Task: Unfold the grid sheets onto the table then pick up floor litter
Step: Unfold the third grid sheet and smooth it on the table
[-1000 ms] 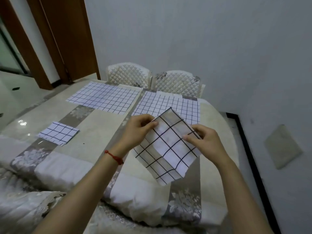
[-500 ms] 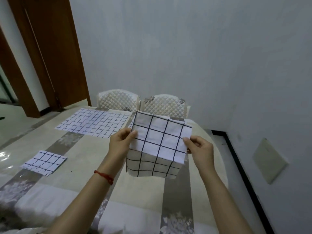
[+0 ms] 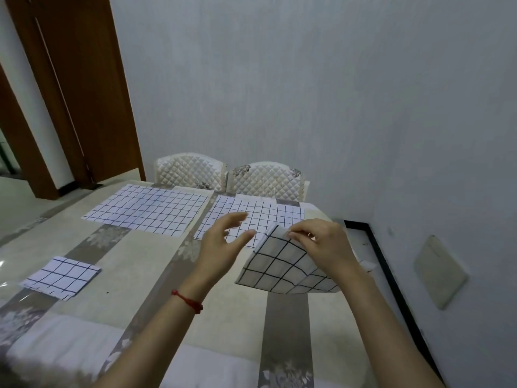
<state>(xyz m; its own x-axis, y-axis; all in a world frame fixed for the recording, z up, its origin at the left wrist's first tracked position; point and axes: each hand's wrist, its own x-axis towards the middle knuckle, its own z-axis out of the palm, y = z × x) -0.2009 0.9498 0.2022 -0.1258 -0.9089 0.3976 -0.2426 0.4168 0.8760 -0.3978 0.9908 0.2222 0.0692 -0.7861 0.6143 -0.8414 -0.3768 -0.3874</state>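
My right hand (image 3: 324, 245) pinches the top edge of a folded white sheet with a black grid (image 3: 279, 267), which hangs tilted just above the table's right side. My left hand (image 3: 223, 247) is off the sheet, fingers spread, a little to its left. Two unfolded grid sheets lie flat at the far end: one on the left (image 3: 148, 210), one on the right (image 3: 260, 217), partly behind my hands. A small folded grid sheet (image 3: 61, 275) rests on the table at the left.
The table (image 3: 134, 261) has a beige and grey patterned cover under clear film. Two quilted white chairs (image 3: 232, 177) stand at its far end against the wall. A brown door (image 3: 78, 88) is at the left. Floor with a dark skirting strip (image 3: 391, 275) runs on the right.
My left hand has let go of the folded sheet and opened. My right hand has carried the sheet down and to the right. The camera has tilted back down a little.
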